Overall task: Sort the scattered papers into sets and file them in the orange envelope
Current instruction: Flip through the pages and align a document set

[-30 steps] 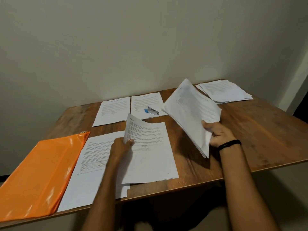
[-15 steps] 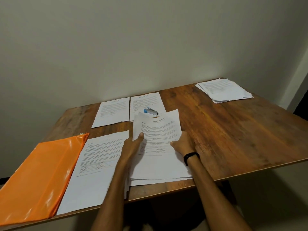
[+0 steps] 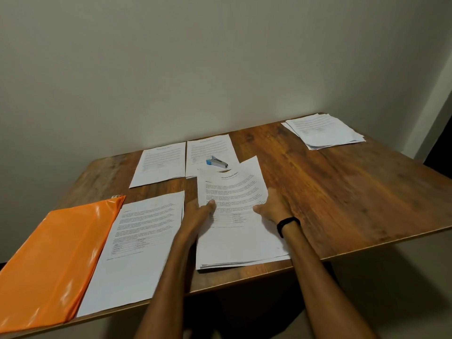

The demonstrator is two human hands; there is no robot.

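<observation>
Stack of papers [image 3: 241,243] at the near edge of the table [image 3: 342,192], in front of you, printed side up; the far end of its top sheets curls upward, just short of the stapler [image 3: 217,162]. Your left hand [image 3: 197,215] holds the stack's left edge: thumb pressed on the printed face, fingers out of sight under the sheets, so a pinch. Your right hand [image 3: 272,207] does the same at the right edge, thumb on top, fingers curled down beside and under the paper; a black wristband [image 3: 288,222] is on that wrist. Just left of the stack, a second set of papers [image 3: 137,243] lies flat, its left margin touching the orange envelope [image 3: 56,255], which lies at the table's near-left corner and overhangs the edge. Farther back, two sheets side by side: the left sheet [image 3: 161,162] bare, the right sheet [image 3: 210,149] carrying the blue-and-grey stapler. At the far-right corner, well apart from everything else, a loose pile of papers [image 3: 322,130], its edges fanned unevenly. A plain wall [image 3: 220,69] stands behind the table.
</observation>
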